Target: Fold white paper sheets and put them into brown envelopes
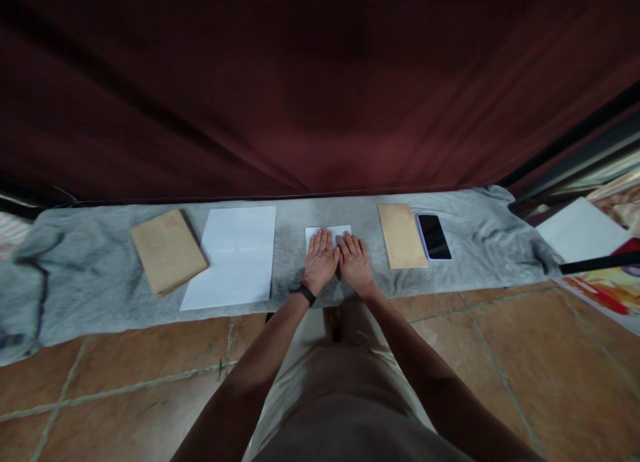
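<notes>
Both of my hands lie flat on a small white sheet of paper (313, 233), which looks folded; its lower part is hidden under them. My left hand (321, 261), with a dark band at the wrist, is open with its fingers stretched forward. Beside it, thumbs touching or nearly so, my right hand (355, 263) is open too, palm down. Larger white sheets (237, 249) with a crosswise crease lie to the left. On the right is a single brown envelope (403, 237).
A stack of brown envelopes (167, 252) overlaps the white sheets' left edge. A phone (434, 237) lies right of the single envelope. Grey cloth (480, 242) covers the narrow bench. Behind it hangs a dark red curtain (320, 95). A white board (583, 229) stands at far right.
</notes>
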The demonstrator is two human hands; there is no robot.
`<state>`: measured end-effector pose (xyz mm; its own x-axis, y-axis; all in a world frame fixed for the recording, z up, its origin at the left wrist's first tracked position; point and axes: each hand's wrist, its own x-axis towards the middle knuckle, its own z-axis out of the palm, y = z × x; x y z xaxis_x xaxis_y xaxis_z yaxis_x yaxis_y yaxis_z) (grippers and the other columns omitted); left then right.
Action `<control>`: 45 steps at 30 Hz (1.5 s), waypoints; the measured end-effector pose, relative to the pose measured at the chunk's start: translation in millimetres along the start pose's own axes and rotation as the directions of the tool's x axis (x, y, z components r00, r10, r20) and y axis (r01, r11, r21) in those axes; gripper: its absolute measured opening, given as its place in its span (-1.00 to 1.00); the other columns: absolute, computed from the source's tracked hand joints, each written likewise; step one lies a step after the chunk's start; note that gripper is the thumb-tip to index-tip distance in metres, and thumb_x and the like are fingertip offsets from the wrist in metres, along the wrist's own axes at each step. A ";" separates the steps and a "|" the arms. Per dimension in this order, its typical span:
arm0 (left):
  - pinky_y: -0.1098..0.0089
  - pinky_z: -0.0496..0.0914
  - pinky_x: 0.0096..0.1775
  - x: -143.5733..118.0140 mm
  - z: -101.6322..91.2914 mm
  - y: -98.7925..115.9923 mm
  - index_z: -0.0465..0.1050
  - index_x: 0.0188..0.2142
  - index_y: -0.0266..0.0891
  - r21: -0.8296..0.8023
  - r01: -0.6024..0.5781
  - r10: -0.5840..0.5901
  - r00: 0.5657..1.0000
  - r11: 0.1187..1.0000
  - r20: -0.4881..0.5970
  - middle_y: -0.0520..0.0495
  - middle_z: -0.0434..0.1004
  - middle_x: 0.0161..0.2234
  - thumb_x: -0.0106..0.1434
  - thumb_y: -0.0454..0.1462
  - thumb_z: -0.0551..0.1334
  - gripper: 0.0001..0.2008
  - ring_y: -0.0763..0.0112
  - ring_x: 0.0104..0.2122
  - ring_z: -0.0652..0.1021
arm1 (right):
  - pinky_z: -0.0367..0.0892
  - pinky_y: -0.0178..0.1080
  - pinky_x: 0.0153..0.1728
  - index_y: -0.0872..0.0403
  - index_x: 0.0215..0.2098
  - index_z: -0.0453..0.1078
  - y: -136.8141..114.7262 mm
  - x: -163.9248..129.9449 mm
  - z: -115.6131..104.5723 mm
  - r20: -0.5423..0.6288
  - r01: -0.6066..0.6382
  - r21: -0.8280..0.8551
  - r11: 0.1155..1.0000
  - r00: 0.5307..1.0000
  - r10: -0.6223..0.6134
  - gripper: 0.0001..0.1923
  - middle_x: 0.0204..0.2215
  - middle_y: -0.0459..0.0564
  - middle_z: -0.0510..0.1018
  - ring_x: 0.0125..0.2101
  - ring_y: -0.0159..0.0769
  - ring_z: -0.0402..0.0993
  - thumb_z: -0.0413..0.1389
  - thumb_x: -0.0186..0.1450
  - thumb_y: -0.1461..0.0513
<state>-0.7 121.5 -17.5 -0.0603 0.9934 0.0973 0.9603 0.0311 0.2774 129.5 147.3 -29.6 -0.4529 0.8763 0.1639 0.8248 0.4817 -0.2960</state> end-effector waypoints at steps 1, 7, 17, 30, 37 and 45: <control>0.07 -0.02 0.42 3.1 1.3 -2.3 0.05 0.41 -0.50 -0.001 0.010 -0.010 1.000 1.000 0.002 -0.34 0.03 0.44 0.48 -0.19 -0.11 -0.39 0.15 0.45 0.03 | -0.04 0.08 0.37 0.13 0.39 0.22 -0.1 0.1 -0.2 0.000 0.000 -0.002 1.000 1.000 0.000 -0.49 0.41 0.17 0.20 0.38 -0.06 0.12 -0.13 0.53 0.20; 0.02 -0.02 0.41 0.0 7.1 -24.0 0.01 0.43 -0.45 0.008 0.049 -0.048 0.998 0.999 -0.050 -0.34 0.02 0.45 0.48 -0.14 -0.08 -0.36 0.13 0.46 0.00 | -0.02 0.08 0.36 0.14 0.39 0.22 -1.4 0.1 -0.4 -0.032 0.001 0.002 1.000 0.999 0.000 -0.49 0.40 0.16 0.22 0.38 -0.06 0.11 -0.12 0.53 0.17; 0.00 -0.04 0.41 -13.3 4.0 -32.7 0.02 0.42 -0.47 0.026 0.077 -0.075 0.994 0.997 -0.075 -0.35 0.03 0.44 0.48 -0.13 -0.10 -0.36 0.13 0.46 -0.02 | -0.10 0.16 0.39 0.14 0.41 0.19 -2.8 0.8 -1.4 -0.024 -0.012 -0.009 1.000 1.000 0.011 -0.48 0.41 0.16 0.20 0.41 -0.04 0.05 -0.14 0.54 0.18; 0.03 -0.11 0.43 -11.0 1.7 -26.4 0.07 0.41 -0.53 0.055 0.124 -0.123 0.992 0.991 -0.009 -0.35 -0.01 0.45 0.45 -0.28 -0.11 -0.40 0.15 0.46 -0.03 | -0.06 -0.03 0.40 0.14 0.36 0.26 -29.0 31.8 10.7 0.089 0.104 0.046 0.994 0.990 -0.107 -0.50 0.40 0.10 0.22 0.40 -0.16 0.09 -0.18 0.55 0.18; -0.04 -0.15 0.43 -12.7 1.6 -26.7 0.03 0.42 -0.50 0.055 0.097 -0.094 0.994 0.994 -0.054 -0.37 0.00 0.45 0.46 -0.16 -0.05 -0.36 0.08 0.46 -0.01 | -0.02 0.04 0.36 0.13 0.40 0.20 0.0 25.8 6.7 0.026 0.046 -0.028 0.999 0.999 -0.045 -0.49 0.41 0.14 0.20 0.39 -0.08 0.10 -0.14 0.54 0.18; -0.03 -0.19 0.43 -12.1 -0.2 -23.8 0.04 0.41 -0.55 0.125 0.115 -0.113 0.993 0.985 -0.027 -0.40 0.02 0.44 0.48 -0.13 -0.09 -0.35 0.07 0.46 -0.02 | -0.01 0.08 0.35 0.15 0.39 0.21 27.8 11.6 5.4 -0.081 0.006 -0.015 1.000 0.997 -0.007 -0.48 0.38 0.15 0.25 0.36 -0.04 0.12 -0.18 0.54 0.18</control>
<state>-22.8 108.7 -25.1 -0.1756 0.9803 0.0907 0.9733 0.1591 0.1654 145.3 170.9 -41.0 -0.4299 0.8701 0.2412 0.8273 0.4866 -0.2808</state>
